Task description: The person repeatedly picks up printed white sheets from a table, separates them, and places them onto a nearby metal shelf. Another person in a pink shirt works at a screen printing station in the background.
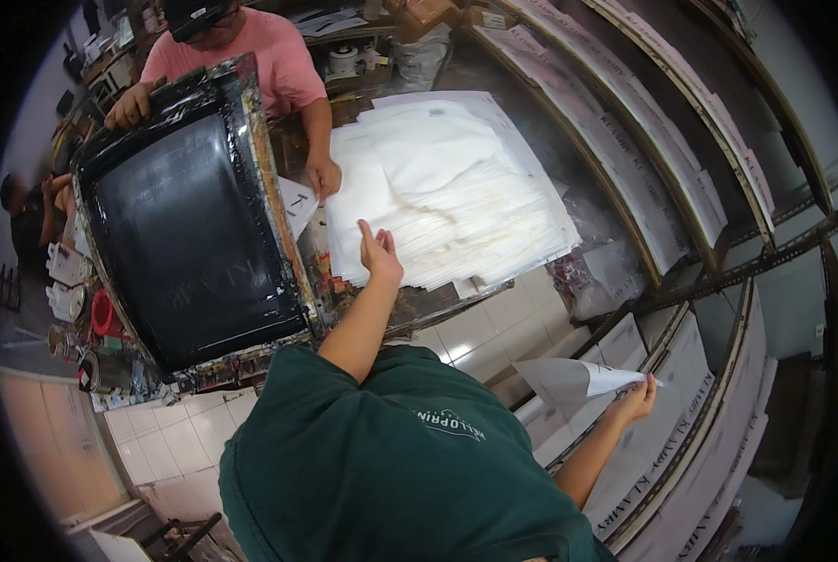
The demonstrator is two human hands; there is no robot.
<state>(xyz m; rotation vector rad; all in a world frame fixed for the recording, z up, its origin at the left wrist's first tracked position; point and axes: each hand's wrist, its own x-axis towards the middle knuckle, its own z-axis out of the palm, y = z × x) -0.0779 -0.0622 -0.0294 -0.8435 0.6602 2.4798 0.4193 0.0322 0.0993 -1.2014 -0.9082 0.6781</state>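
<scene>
My left hand (381, 258) reaches over the near left side of a tall stack of thin white sheets (456, 178). Its fingers are stretched out and hold nothing; whether they touch the stack I cannot tell. Out to the right, my right hand (632, 401) pinches the corner of a white printed sheet (569, 382), which hangs folded over beside the lower rack. Across the table a person in pink (274, 61) has one hand on a raised, ink-blackened printing screen (199, 234). The person's other hand is at a white sheet with dark print (296, 204), partly hidden by the screen frame.
Long drying racks (616, 140) filled with printed sheets curve along the right, and a lower rack (667, 459) stands near my right arm. Containers, including a red one (103, 312), crowd the left. Another person (37, 211) is at the far left.
</scene>
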